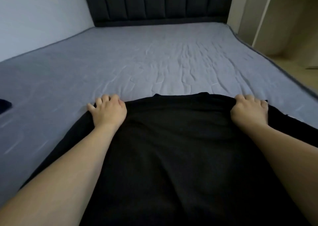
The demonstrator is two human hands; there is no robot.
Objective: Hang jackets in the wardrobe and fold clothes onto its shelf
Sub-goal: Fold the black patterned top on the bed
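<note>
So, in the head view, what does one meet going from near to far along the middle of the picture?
Black fabric garment spread on the bed and held by the left hand and right hand → wrinkled grey bed sheet → dark padded headboard with vertical panels.

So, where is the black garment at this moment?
In the head view the black garment lies spread on the near part of the grey bed sheet, its far corners gripped by the left hand and right hand.
</note>
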